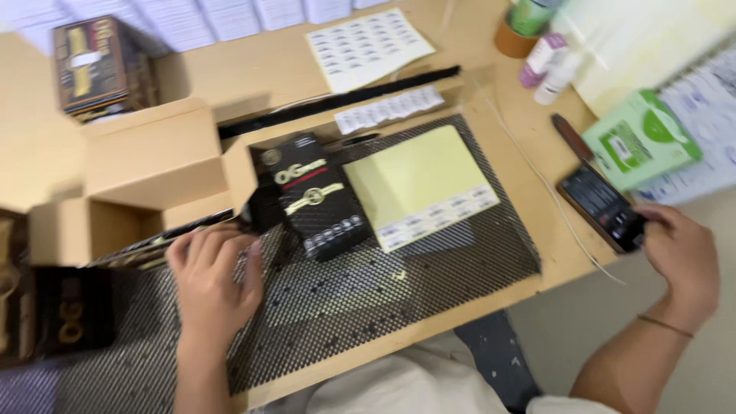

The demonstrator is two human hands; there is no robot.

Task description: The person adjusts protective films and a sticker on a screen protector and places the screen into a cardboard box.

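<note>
My left hand [215, 274] rests palm down on the black mesh mat [399, 284], fingers spread, touching the lower corner of a black box with gold print [310, 195] that lies flat on the mat. My right hand [678, 257] is at the table's right edge with its fingers on a dark phone [602, 205]. A pale yellow sheet with a strip of small stickers [420, 184] lies right of the black box.
An open cardboard carton [149, 165] stands at the left, with more black boxes [96, 65] behind it and at the far left [69, 314]. Label sheets [368, 46], tape rolls [517, 27], small bottles [548, 65], a green packet [640, 138] and a knife [571, 136] lie around.
</note>
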